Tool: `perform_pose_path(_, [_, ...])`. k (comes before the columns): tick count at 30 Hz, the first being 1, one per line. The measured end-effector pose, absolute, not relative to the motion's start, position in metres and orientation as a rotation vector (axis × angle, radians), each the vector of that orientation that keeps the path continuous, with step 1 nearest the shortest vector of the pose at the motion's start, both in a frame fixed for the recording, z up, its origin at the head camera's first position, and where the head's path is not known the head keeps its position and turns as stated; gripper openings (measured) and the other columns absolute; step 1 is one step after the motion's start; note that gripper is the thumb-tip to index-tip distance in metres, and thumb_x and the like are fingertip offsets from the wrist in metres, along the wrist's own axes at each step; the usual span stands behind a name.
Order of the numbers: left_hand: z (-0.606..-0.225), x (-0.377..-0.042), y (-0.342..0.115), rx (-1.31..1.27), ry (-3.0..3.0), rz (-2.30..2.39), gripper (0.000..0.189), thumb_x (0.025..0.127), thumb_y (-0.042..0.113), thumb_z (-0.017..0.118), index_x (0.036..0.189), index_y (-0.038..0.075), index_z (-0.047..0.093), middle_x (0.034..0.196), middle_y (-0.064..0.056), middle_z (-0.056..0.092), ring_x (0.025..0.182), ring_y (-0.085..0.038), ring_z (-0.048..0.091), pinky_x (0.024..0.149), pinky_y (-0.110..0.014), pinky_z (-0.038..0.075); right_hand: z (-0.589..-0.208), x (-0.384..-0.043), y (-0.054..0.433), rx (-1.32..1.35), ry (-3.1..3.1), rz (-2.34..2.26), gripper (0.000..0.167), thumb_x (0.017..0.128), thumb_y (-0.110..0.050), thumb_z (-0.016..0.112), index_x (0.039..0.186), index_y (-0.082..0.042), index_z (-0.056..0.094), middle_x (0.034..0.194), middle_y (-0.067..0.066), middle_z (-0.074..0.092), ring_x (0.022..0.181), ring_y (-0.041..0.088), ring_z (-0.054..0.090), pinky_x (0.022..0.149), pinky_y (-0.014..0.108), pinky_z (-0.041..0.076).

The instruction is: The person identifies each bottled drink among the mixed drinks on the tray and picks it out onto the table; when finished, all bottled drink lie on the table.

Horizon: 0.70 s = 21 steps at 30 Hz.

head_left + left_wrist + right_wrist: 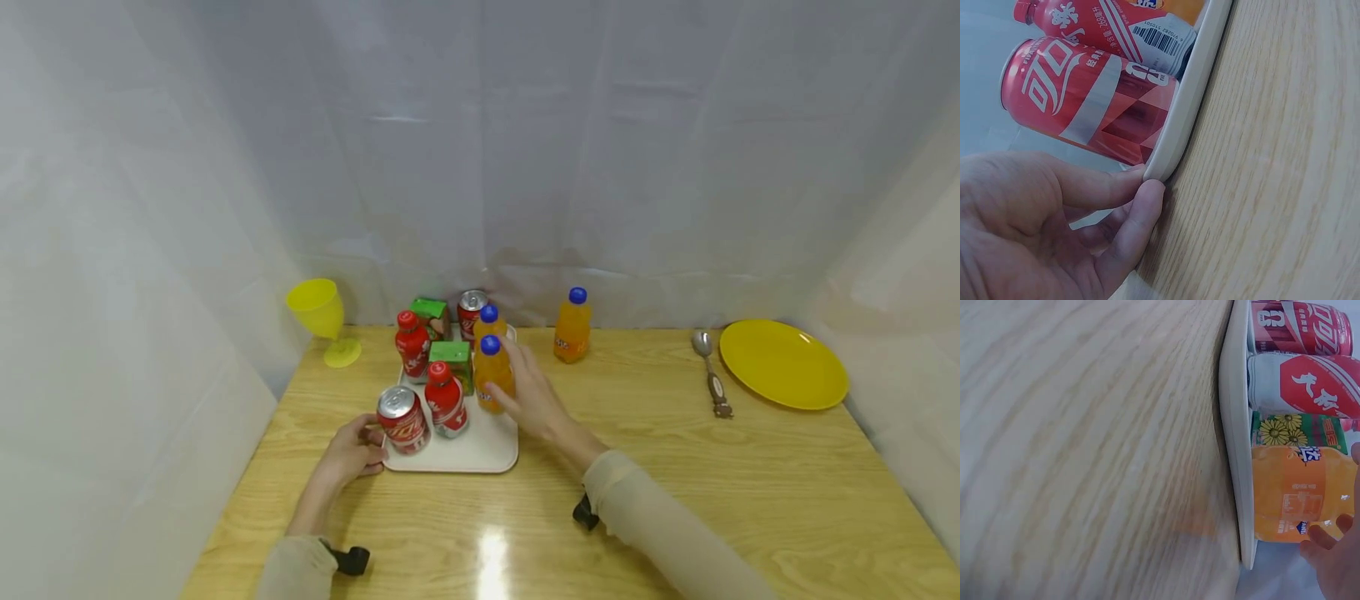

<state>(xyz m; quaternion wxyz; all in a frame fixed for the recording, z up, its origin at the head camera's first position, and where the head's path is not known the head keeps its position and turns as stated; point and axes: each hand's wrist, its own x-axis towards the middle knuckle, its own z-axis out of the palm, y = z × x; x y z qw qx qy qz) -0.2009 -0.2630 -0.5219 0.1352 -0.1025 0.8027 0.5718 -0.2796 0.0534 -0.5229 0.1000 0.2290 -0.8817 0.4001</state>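
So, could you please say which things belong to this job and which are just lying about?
Likely job: tray; its cans, red bottles, green cartons and orange bottles; perhaps the off-tray orange bottle.
Likely lying about: yellow goblet, spoon, yellow plate.

Your head view looks forward and down from above, the tray (480, 454) at lower centre. Both wrist views look from close, tilted sideways, sharing its rim (1192, 100): left-wrist upper centre, right-wrist right of centre.

1. Tray (480, 455): off-white
2. Cans (405, 430): red, silver tops, white lettering
3. Red bottles (447, 409): red caps, white lettering
4. Boxes (450, 356): green, yellow flower print
5. Orange bottles (572, 333): blue caps
6. Goblet (320, 312), plate (783, 365): yellow
7. Spoon (716, 384): silver, brown handle
8. Tabletop (645, 417): yellowish wood grain
9. Sleeves (667, 523): beige
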Motion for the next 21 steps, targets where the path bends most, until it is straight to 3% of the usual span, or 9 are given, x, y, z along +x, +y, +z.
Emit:
perform_pose_path(9, [-0.5232, -0.2019, -0.2641, -0.308, 2.322, 1.650, 0.066, 0.089, -0.015, 0.063, 0.151, -0.007, 0.041, 0.108, -0.014, 0.055, 0.080, -0.015, 0.060, 0.064, -0.023, 0.060, -0.5257, -0.2809, 0.0480, 0.637, -2.601, 1.295, 0.078, 0.101, -0.029, 0.071, 0.164, -0.022, 0.027, 0.163, 0.016, 0.042, 0.145, 0.039, 0.051, 0.120, 0.060, 0.047])
perform_pose_path(21, [-0.5217, -0.2014, -0.2628, -0.307, 2.322, 1.659, 0.066, 0.089, -0.016, 0.063, 0.150, -0.008, 0.041, 0.107, -0.014, 0.055, 0.079, -0.015, 0.060, 0.063, -0.023, 0.060, -0.5242, -0.2809, 0.0463, 0.561, -2.501, 1.559, 0.074, 0.096, -0.016, 0.076, 0.159, -0.024, 0.039, 0.156, 0.010, 0.052, 0.136, 0.036, 0.060, 0.108, 0.051, 0.059])
